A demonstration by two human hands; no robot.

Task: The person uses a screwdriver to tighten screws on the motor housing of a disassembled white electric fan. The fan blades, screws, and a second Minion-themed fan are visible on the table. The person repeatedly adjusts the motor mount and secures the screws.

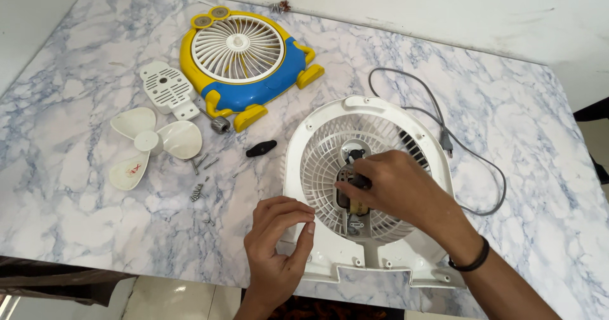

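A white fan housing with a round grille lies flat on the marble table. My right hand rests over the grille's centre, gripping a dark-handled tool held against the motor parts there. A black band circles that wrist. My left hand is at the housing's lower left rim, fingers curled with thumb and fingertips pinched together; whether something small is between them I cannot tell.
A yellow and blue fan front lies at the back. Left of it are a white motor cover, a white three-blade propeller, a black knob and several loose screws. A grey power cord loops at right.
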